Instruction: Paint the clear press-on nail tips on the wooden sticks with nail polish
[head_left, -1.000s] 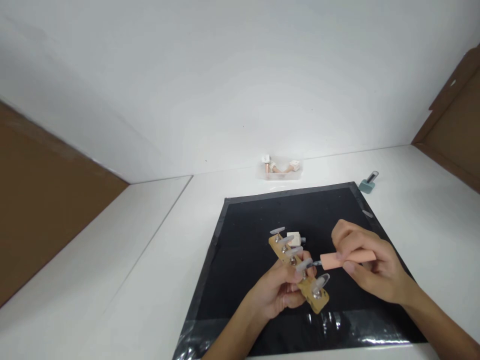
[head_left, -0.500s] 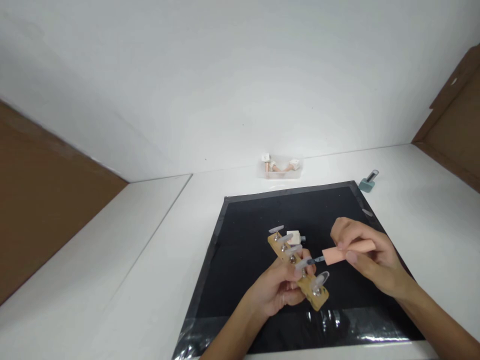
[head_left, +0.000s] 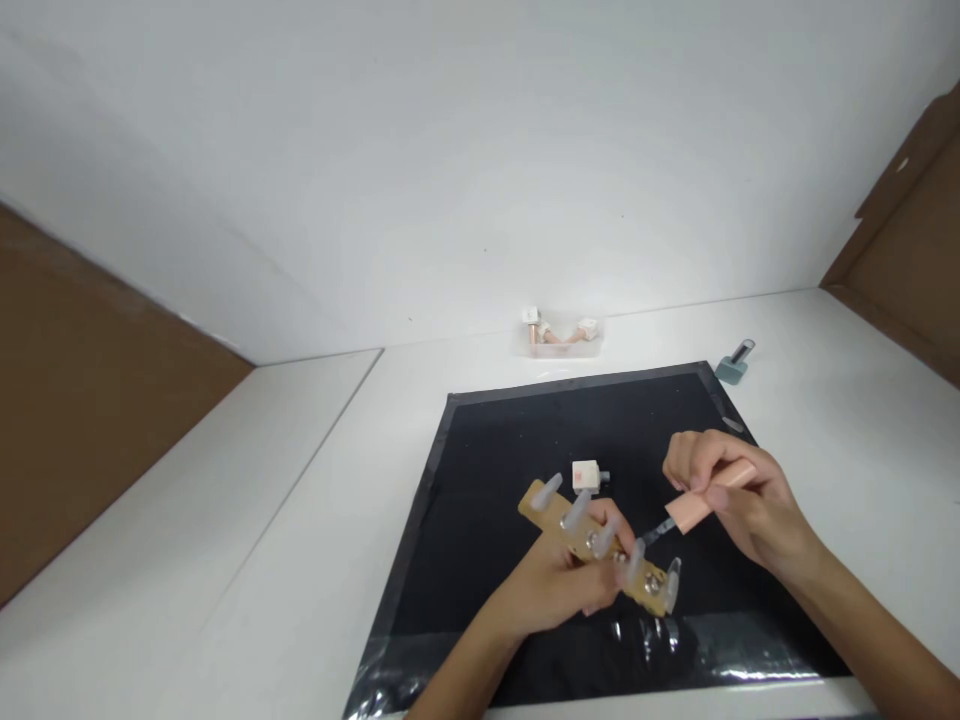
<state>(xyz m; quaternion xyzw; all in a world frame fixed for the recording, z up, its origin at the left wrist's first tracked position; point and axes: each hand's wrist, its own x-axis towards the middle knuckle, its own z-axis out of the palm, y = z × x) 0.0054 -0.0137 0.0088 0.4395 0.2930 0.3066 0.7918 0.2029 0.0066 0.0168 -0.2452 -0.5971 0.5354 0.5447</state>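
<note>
My left hand [head_left: 559,590] grips a yellowish nail-practice stand [head_left: 536,497] from below, its fingers wrapped round the middle. Several translucent false nails [head_left: 577,510] stick up from the stand on metal knobs. Between thumb and fingers, my right hand [head_left: 742,500] pinches a peach-handled nail polish brush [head_left: 694,508]. The dark bristle end points down-left, close beside the second nail from the right; whether it touches I cannot tell. Just behind the stand, a white polish bottle [head_left: 586,477] lies on its side with its neck facing right.
A black mat [head_left: 495,440] with taped edges covers the work area. Behind it stands a clear tray [head_left: 562,350] with several white bottles with peach caps. A teal bottle-shaped item [head_left: 732,370] is at the back right; a loose false nail [head_left: 733,424] lies on the mat's right edge.
My left hand has turned the stand, so the nails now point more upward and its right end sits further right. The brush tip has shifted slightly right and down, its handle tilting more steeply.
</note>
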